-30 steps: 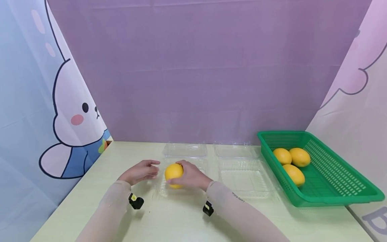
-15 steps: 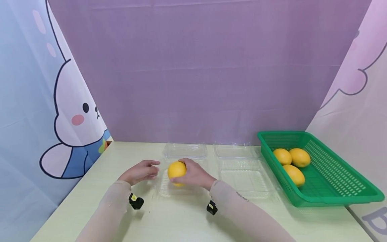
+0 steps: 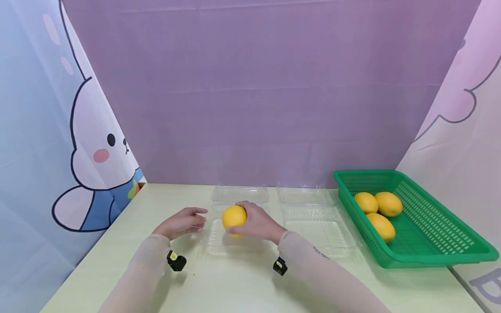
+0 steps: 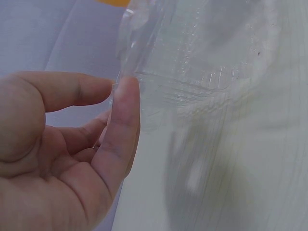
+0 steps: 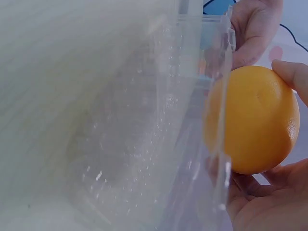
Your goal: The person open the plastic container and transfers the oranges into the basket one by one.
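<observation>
My right hand [image 3: 260,222] holds a smooth yellow lemon [image 3: 234,218] over the left clear plastic container [image 3: 219,248], fingers and thumb around its sides. In the right wrist view the lemon [image 5: 257,120] looks orange and overlaps the container's clear rim [image 5: 224,144]. At that container's left edge is my left hand [image 3: 184,224]. Up close in the left wrist view, the thumb and index finger of this hand [image 4: 82,149] pinch the thin plastic rim [image 4: 127,53], with the other fingers bent behind.
A second clear container [image 3: 317,232] lies open to the right, its lid [image 3: 305,195] folded back. The first one's lid [image 3: 239,194] also lies toward the purple backdrop [image 3: 250,95]. A green basket [image 3: 438,256] at the right holds three lemons [image 3: 381,226].
My right hand has moved a little up and to the right with the lemon. The left hand stays at the container's edge. The basket and the second container have not moved.
</observation>
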Action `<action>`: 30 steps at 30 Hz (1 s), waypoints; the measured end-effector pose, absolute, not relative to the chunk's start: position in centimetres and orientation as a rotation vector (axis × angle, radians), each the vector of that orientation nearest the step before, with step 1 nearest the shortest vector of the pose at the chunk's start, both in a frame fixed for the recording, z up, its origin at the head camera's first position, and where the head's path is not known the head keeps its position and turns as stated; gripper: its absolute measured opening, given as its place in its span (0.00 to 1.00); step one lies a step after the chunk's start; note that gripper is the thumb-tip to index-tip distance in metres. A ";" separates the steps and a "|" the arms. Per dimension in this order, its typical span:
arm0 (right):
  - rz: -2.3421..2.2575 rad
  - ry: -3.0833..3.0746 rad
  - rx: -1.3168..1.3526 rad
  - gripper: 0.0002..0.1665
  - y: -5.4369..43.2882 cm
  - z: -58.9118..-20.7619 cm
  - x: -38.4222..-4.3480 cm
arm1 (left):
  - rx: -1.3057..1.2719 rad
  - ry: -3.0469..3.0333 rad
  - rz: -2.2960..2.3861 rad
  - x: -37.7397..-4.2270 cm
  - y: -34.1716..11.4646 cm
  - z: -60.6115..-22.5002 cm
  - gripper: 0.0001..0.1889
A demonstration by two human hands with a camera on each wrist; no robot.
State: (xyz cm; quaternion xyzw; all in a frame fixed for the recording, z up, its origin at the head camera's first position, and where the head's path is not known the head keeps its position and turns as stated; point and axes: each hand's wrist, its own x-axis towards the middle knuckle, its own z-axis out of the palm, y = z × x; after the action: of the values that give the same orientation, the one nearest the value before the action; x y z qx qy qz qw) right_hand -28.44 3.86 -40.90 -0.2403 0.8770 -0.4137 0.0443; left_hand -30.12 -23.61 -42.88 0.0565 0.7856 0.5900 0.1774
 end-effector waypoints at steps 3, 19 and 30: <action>-1.262 2.684 -0.723 0.52 4.2 -40.8 -28.5 | 0.162 2.220 1.669 -30.1 -23.6 -42.9 0.29; -1.265 2.720 -0.757 0.53 6.3 -39.8 -28.7 | 0.196 2.213 1.661 -30.1 -23.7 -42.9 0.29; -1.237 2.765 -0.736 0.53 7.8 -38.7 -28.7 | 0.208 2.202 1.672 -30.1 -23.7 -42.8 0.29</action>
State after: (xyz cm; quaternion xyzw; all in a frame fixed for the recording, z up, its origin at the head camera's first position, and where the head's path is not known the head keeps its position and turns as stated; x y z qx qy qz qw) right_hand -28.73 7.80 -38.74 -0.2361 0.8870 -0.3967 0.0123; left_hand -30.06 -23.70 -42.80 0.0736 0.7806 0.5929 0.1835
